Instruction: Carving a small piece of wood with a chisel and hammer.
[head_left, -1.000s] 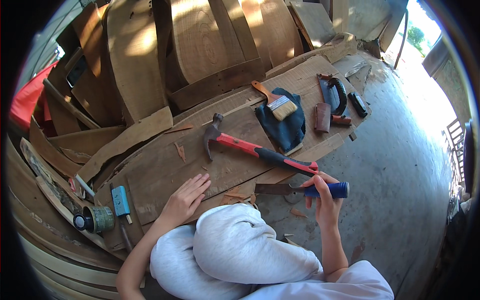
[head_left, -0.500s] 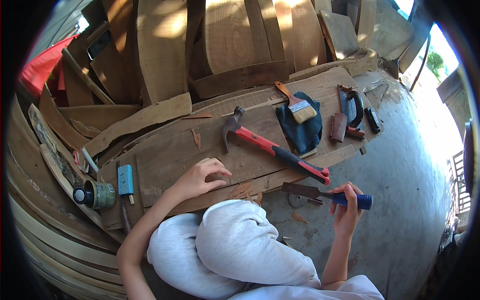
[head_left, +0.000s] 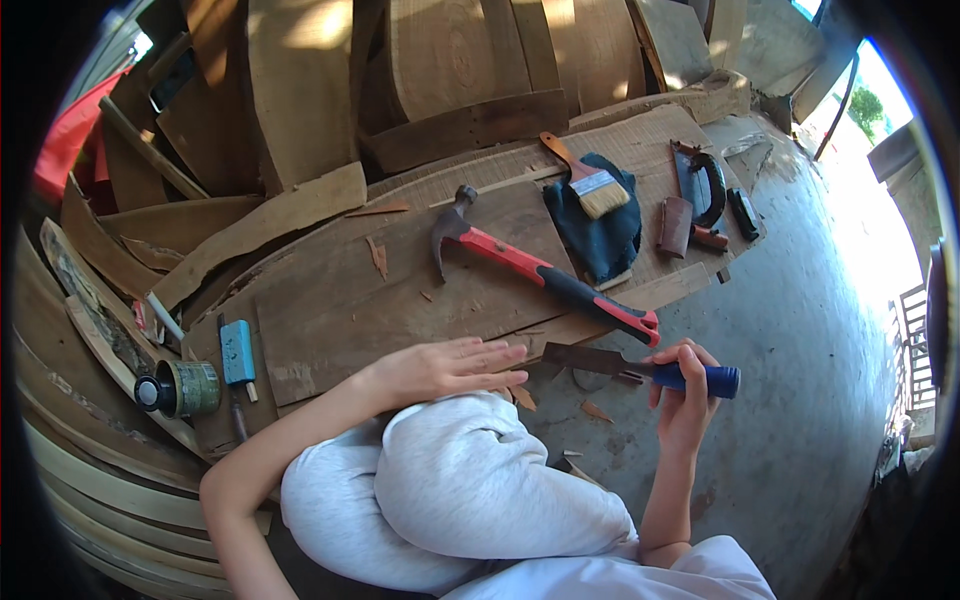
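Observation:
My right hand (head_left: 686, 396) is closed round the blue handle of a chisel (head_left: 600, 361), whose wide dark blade points left, just off the front edge of the wooden board (head_left: 340, 315). With fingers stretched out, my left hand (head_left: 452, 366) lies at the board's front edge, just above my knees, and holds nothing. Behind it a claw hammer (head_left: 545, 270) with a red and black handle lies slantwise on the board. Thin wood shavings (head_left: 376, 257) are scattered there. More wood chips (head_left: 522, 396) show beside my left fingertips.
A paintbrush (head_left: 590, 180) rests on a dark cloth (head_left: 600, 235) at the back. To its right are a black-handled tool (head_left: 712, 190) and a brown block (head_left: 674, 225). A blue block (head_left: 237, 352) and a green tin (head_left: 192, 388) stand at left. Planks (head_left: 440, 60) lean behind.
My left hand has moved right along the board's front edge, and its curled fingers have straightened. The chisel has shifted slightly left in my right hand. The whole view has tilted a little.

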